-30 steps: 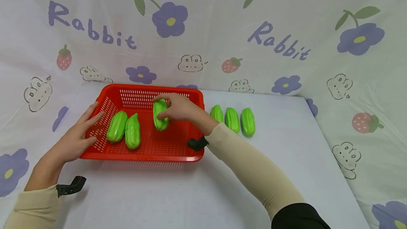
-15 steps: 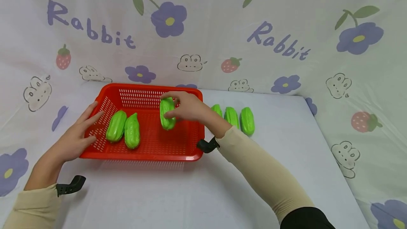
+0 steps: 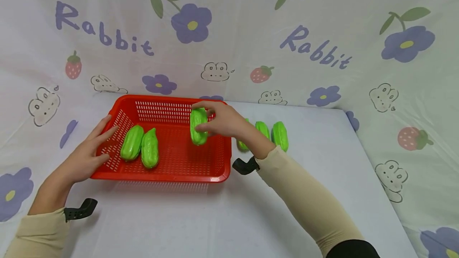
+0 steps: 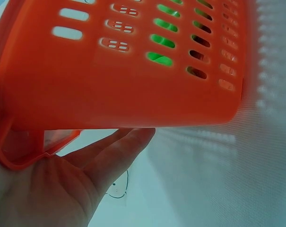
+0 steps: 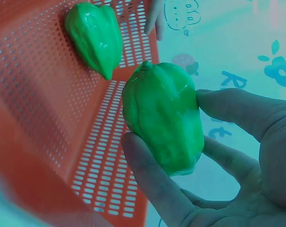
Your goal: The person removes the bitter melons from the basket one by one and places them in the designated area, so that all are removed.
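Observation:
My right hand (image 3: 226, 120) holds a green, ridged, gourd-like vegetable (image 3: 199, 126) above the right part of a red plastic basket (image 3: 172, 178). Thumb and fingertips pinch its sides; the right wrist view shows a small nub at one end of this vegetable (image 5: 164, 118). Two similar green vegetables, one at left (image 3: 132, 143) and one beside it (image 3: 149, 148), lie in the basket's left half. My left hand (image 3: 84, 156) rests against the basket's left rim, fingers spread and fairly straight. In the left wrist view, some fingers (image 4: 119, 153) lie along the outer wall.
Right of the basket, three more green vegetables stand in a row on the white table (image 3: 315, 162): the nearest (image 3: 242, 145) mostly hidden by my right forearm, then a middle one (image 3: 263, 129) and a right one (image 3: 280, 135). A patterned cloth (image 3: 236, 19) hangs behind.
My right hand has moved to the right inside the basket's outline, carrying the green vegetable toward the right rim. The left hand and the basket stay in place.

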Motion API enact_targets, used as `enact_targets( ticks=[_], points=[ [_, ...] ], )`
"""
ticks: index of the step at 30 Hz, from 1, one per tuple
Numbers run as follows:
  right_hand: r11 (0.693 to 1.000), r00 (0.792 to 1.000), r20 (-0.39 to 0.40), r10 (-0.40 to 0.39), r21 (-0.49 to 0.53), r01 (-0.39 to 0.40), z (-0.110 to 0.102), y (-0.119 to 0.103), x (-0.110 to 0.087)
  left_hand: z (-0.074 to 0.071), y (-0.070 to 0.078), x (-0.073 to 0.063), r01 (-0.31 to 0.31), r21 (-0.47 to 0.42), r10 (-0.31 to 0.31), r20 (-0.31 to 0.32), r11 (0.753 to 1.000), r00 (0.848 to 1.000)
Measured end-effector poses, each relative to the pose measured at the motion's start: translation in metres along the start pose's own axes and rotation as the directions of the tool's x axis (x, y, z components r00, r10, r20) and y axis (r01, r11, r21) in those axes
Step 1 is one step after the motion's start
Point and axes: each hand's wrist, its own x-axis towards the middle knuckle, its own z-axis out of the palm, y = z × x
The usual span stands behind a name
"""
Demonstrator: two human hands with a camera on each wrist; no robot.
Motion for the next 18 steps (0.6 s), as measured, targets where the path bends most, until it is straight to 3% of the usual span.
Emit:
enact_targets(
  ticks=[12, 18],
  points=[
    [0.997, 0.999, -0.017, 0.04, 0.074, -0.038, -0.017, 0.007, -0.017, 0.0, 0.001, 0.0, -0.004, -0.002, 0.004, -0.007, 1.0, 1.0],
    [0.997, 0.997, -0.048, 0.053, 0.052, -0.05, -0.023, 0.012, -0.026, 0.001, 0.001, -0.001, -0.004, -0.004, 0.004, -0.004, 1.0, 1.0]
  ],
)
